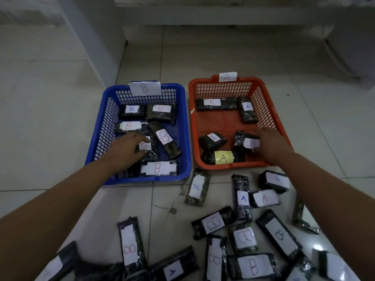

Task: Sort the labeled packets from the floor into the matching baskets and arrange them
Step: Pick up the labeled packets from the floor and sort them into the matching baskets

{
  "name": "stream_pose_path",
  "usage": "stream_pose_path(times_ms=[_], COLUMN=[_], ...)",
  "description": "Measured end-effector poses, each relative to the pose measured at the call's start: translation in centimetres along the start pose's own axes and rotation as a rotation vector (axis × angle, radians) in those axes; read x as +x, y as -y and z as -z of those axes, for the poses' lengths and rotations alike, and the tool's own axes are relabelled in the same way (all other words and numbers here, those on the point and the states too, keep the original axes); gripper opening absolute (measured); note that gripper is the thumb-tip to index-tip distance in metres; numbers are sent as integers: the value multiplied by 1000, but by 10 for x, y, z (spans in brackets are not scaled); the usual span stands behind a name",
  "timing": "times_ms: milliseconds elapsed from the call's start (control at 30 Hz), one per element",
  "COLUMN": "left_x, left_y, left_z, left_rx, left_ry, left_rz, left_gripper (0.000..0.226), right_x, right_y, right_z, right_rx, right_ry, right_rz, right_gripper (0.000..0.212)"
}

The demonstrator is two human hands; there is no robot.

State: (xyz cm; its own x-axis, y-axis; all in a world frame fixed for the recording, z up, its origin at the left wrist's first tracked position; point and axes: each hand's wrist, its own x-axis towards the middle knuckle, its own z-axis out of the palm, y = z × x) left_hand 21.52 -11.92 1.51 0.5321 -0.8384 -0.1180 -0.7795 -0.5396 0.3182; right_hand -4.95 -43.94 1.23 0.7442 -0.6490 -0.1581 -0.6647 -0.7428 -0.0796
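Left grip (126,148) pinching B packet (146,148), right grip (267,141) clamped on A packet (244,140); risk dropping crooked, piling askew.

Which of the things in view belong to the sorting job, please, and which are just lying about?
Part of the job:
- blue basket marked B
- orange basket marked A
- labeled packets on the floor
- left hand and right hand, each on a packet in a basket

Just lying about:
- white cable at the far right
- white furniture leg behind the blue basket
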Motion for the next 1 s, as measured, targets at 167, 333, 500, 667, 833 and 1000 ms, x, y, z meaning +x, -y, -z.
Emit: stream_pose_path(times_ms=[167,333,500,667,833,1000], left_x=[-31,-82,-138,-161,-153,-147], left_y=[-20,-29,-17,14,28,13], left_z=[13,3,-18,-40,-40,-51], left_rx=[-150,103,210,311,396,444], left_ry=[-136,-296,-206,85,326,430], left_rz=[-129,-343,-600,-659,-738,-860], left_gripper=[30,31,33,63,66,53], right_x=[-39,-92,-132,-141,-136,-137], right_y=[64,140,180,159,132,124], right_z=[21,18,-14,-37,-38,-45], right_rx=[415,497,394,98,15,25], right_ry=[-368,-385,-211,-92,-104,-109], right_rz=[140,356,641,782,708,653], right_gripper=[38,31,26,39,44,47])
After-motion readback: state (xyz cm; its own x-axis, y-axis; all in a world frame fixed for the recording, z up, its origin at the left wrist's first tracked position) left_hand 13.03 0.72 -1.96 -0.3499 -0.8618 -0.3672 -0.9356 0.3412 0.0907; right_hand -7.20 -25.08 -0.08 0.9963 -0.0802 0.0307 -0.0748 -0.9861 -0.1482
